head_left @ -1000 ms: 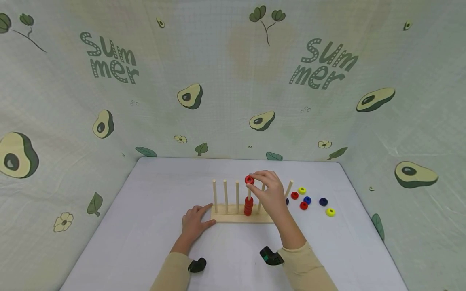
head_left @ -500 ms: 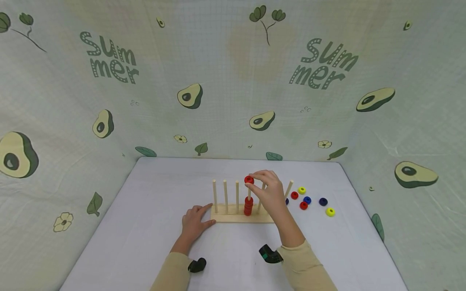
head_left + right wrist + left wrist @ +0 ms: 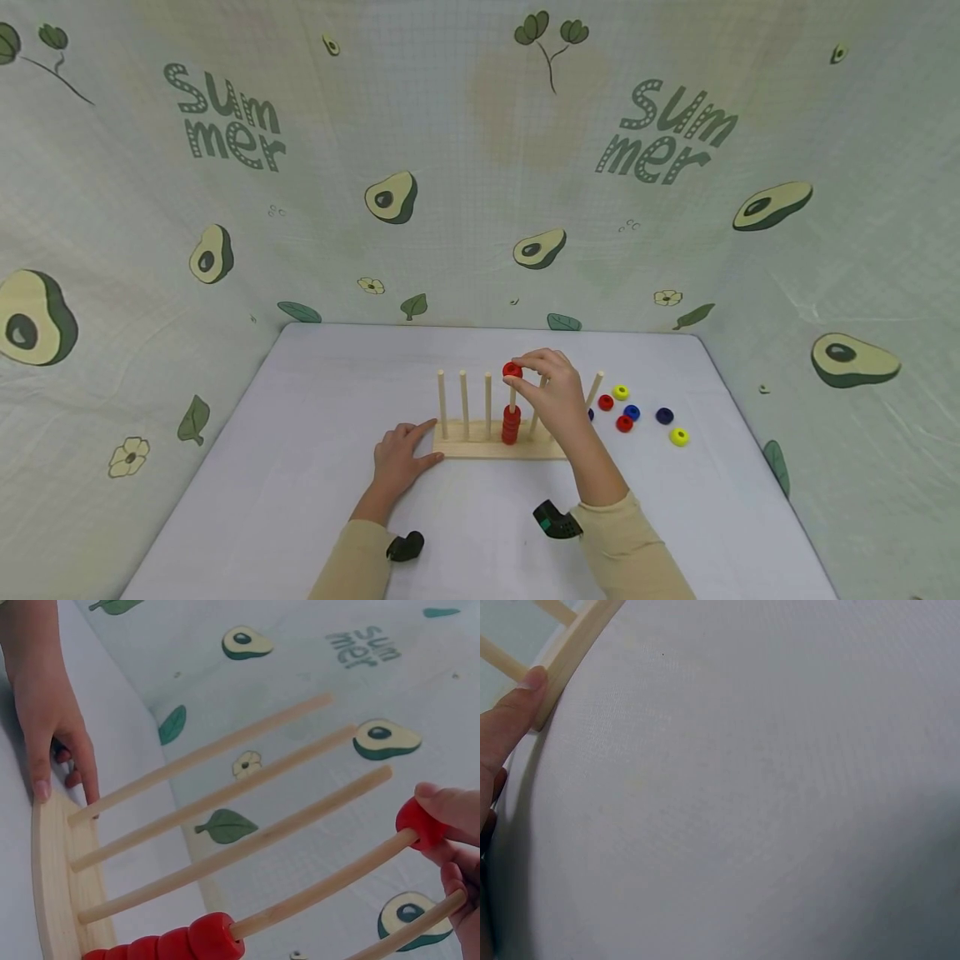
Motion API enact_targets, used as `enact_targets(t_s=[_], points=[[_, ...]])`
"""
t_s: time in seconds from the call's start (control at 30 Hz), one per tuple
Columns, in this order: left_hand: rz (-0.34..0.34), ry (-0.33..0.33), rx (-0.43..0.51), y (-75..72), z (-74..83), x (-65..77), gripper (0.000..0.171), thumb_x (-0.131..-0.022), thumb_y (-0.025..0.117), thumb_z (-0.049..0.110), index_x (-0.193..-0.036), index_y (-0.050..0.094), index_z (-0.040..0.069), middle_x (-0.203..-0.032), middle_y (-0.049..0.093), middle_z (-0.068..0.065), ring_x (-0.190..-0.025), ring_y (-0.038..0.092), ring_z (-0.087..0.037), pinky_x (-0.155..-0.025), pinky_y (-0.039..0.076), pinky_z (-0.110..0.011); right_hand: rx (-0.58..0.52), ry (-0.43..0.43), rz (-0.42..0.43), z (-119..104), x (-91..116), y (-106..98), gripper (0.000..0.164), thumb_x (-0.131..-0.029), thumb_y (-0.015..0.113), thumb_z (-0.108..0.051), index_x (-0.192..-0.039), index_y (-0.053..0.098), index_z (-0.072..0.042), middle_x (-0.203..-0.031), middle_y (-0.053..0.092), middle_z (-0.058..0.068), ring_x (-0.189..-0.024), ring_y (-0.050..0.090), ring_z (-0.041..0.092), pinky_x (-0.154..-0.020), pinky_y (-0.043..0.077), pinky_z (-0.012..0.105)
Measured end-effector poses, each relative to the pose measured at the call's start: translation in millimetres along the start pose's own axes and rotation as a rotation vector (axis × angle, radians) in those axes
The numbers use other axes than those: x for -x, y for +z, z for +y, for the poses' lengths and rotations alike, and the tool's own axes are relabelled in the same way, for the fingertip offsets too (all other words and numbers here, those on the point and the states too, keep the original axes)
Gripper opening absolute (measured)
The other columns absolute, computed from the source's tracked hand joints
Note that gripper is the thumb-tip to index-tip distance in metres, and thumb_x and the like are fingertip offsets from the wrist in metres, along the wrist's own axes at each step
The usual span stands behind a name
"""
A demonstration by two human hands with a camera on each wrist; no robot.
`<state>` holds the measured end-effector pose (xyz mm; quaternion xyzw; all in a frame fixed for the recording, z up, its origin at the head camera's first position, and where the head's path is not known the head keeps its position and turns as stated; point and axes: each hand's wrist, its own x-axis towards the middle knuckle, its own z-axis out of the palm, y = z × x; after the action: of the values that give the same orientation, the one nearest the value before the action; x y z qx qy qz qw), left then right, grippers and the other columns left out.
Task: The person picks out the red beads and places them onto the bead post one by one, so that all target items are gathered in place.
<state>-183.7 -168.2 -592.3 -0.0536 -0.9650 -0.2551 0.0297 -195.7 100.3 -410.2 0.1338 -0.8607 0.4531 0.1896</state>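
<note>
A wooden peg stand (image 3: 472, 450) stands on the table with a row of upright pegs. My left hand (image 3: 399, 460) holds its left end, thumb along the front and index finger at the back corner; the left wrist view shows the thumb (image 3: 517, 701) against the wood. My right hand (image 3: 557, 392) pinches a red bead (image 3: 420, 823) between thumb and fingers at the top of a middle peg (image 3: 322, 889). The peg's tip meets the bead's underside. Lower on that peg sit several stacked red beads (image 3: 511, 427). The three pegs to its left are bare.
Loose beads lie right of the stand: red (image 3: 624, 424), blue (image 3: 632, 412), dark blue (image 3: 664, 416) and yellow (image 3: 679, 437). Another dark bead is partly hidden behind my right hand. A printed cloth (image 3: 465, 125) hangs around the white table (image 3: 337, 383).
The red bead in my right hand has tipped flatter over the peg's top, its hole less turned to the head camera. My right wrist has risen slightly. The left hand stays in place.
</note>
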Motion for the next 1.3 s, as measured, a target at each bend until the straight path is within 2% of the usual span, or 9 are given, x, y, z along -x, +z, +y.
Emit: enact_targets(t_s=[0.37,0.6,0.9,1.3], points=[[-0.006,0.0,0.016,-0.5,-0.8,0.0,0.065,-0.081,0.075,0.048,-0.139,0.056,0.026,-0.115,0.053,-0.008,-0.092,0.047,-0.023,-0.074,0.032,-0.04,0.024,-0.024,0.003,-0.8,-0.7,-1.5,0.025,-0.077,0.084,-0.014,-0.099,0.077,-0.005,-0.099,0.068,0.002,-0.096,0.058,0.02,-0.072,0.051,0.033],[-0.003,0.007,0.009,0.2,-1.0,-0.9,0.065,-0.08,0.076,0.049,-0.138,0.056,0.026,-0.115,0.053,-0.008,-0.092,0.048,-0.024,-0.074,0.033,-0.041,0.004,0.004,0.005,-0.7,-0.7,-2.4,0.023,-0.076,0.085,-0.016,-0.095,0.077,-0.006,-0.097,0.069,0.001,-0.092,0.058,0.018,-0.07,0.049,0.031],[0.003,0.014,0.018,0.6,-1.6,-0.5,0.065,-0.08,0.075,0.049,-0.138,0.056,0.026,-0.115,0.054,-0.008,-0.094,0.048,-0.024,-0.073,0.033,-0.04,0.023,0.088,-0.038,-1.5,1.6,-2.3,0.024,-0.078,0.083,-0.015,-0.1,0.076,-0.007,-0.103,0.068,0.002,-0.1,0.059,0.022,-0.082,0.053,0.039],[0.013,0.019,0.007,0.4,-1.5,0.3,0.065,-0.08,0.076,0.048,-0.138,0.056,0.026,-0.115,0.053,-0.008,-0.093,0.048,-0.024,-0.073,0.033,-0.04,0.013,0.06,-0.025,-1.2,3.1,-3.3,0.026,-0.075,0.085,-0.013,-0.098,0.077,-0.005,-0.099,0.069,0.002,-0.099,0.059,0.022,-0.082,0.051,0.041]])
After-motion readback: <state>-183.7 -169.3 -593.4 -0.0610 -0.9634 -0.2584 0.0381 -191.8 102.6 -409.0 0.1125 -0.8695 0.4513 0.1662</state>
